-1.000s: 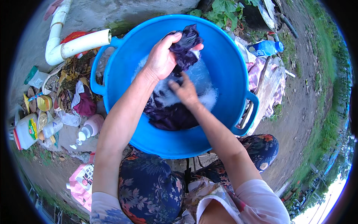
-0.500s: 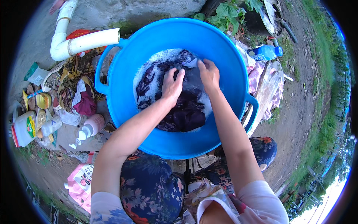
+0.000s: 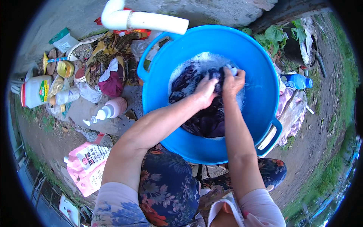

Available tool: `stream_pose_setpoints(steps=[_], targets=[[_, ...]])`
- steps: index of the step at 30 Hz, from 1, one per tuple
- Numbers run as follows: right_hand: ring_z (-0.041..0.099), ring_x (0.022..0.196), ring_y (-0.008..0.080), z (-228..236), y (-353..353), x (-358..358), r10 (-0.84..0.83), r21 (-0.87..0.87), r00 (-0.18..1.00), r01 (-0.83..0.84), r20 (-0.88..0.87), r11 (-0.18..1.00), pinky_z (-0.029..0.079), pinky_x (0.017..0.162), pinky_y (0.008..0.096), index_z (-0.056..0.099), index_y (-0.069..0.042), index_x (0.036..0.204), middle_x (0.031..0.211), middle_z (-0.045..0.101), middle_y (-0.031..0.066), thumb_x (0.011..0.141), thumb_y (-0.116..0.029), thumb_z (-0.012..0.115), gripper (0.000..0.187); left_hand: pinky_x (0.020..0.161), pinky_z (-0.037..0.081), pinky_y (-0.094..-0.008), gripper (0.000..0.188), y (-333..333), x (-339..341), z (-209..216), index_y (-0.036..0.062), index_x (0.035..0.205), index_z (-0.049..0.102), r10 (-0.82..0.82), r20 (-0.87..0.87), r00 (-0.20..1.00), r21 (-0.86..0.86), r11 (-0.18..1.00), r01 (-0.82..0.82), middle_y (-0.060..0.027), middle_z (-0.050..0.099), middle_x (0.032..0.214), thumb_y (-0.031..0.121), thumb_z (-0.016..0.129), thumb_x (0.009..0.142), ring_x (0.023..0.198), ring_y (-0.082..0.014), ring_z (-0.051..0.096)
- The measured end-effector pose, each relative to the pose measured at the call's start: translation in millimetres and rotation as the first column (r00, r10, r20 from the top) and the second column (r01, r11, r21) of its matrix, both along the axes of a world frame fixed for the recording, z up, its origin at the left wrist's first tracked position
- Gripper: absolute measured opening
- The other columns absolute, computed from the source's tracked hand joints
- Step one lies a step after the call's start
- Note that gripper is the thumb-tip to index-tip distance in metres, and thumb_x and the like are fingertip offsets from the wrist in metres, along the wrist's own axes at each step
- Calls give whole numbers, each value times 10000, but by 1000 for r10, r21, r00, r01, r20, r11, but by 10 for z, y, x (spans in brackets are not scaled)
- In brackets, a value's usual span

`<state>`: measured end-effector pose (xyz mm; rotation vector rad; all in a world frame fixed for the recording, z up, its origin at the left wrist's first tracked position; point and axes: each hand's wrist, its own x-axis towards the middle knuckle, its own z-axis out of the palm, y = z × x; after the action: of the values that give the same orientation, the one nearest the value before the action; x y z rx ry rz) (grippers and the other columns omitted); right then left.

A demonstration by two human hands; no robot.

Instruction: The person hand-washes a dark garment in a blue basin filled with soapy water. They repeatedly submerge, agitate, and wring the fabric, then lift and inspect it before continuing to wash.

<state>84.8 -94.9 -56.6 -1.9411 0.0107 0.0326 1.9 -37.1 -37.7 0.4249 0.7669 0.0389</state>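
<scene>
Ground point(image 3: 317, 140): bare brown earth, grassy toward the right; grey wall point(image 3: 215, 13) across the top.
Fingers, left hand point(image 3: 206, 90): curled narrow against a gathered bunch of cloth point(image 3: 211, 125); thumb tip in sight, other tips lost in the folds.
Fingers, right hand point(image 3: 233, 84): bent inward on the same bunch; small pale patch at the tips, foam or fabric, cannot tell which.
Cloth: dark purple, wet, crumpled in the tub point(image 3: 261, 106); one part gathered at the hands, the remainder spread left of them and back toward the wearer.
Key relation: bunch directly between the facing hands, touching both; bulk of the heap nearer to the left hand; long axis untraceable through the crumpling.
Suds point(image 3: 206, 58): white, around the cloth, plentiful at the far side.
Tub: blue, round, two-handled, just in front of the floral trousers point(image 3: 168, 181).
Pipe point(image 3: 157, 22): white, open end near the tub's far left rim.
Left side: pump bottle point(image 3: 116, 106), pink pouch point(image 3: 87, 160), pale jug point(image 3: 36, 90).
Right side: blue bottle point(image 3: 296, 81) beyond the rim.
Hidden: palms, cloth beneath the surface, garment type.
Cut off: pipe at the upper edge.
</scene>
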Motion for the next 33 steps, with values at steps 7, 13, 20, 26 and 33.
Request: stream_pose_setpoints(steps=[7,13,20,26,33], targets=[[573,774,132,308,-36,-575,359,279,826,-255,-435,926,460,702,273,595,-25,971,875,628,48,758,-29,669,226,798,476,-407,513,253,186,-625,116,1038,554,29,-38,999,41,999,-27,-67,608,976,591,534,844,881,-220,589],[551,755,278,210,264,-204,-22,-13,996,21,-88,1000,442,724,414,550,-4,884,823,572,146,738,-268,732,353,799,498,-394,323,85,3,-101,52,1127,499,-35,-137,990,-50,998,29,-101,580,1055,311,488,935,958,-218,581],[596,879,191,-343,-158,-189,57,101,934,-22,-353,995,468,773,341,612,8,1052,973,650,111,820,-254,660,353,996,330,-530,846,259,201,102,57,1297,450,-266,-96,959,-100,961,257,-138,482,1310,750,316,832,1196,-259,455],[488,935,296,138,327,-761,87,-113,992,-77,93,991,387,846,436,550,-9,817,917,541,137,720,-337,723,383,851,465,-452,485,383,-47,-350,20,1113,461,-78,135,988,-493,859,135,-136,545,1020,449,458,886,948,-291,552],[628,782,343,-256,-154,29,126,-298,992,-119,3,947,480,718,398,647,17,981,879,657,226,758,-299,689,389,873,461,-448,610,14,132,164,114,1320,353,-203,-193,960,74,973,221,-108,432,1288,504,524,883,1096,-279,501]])
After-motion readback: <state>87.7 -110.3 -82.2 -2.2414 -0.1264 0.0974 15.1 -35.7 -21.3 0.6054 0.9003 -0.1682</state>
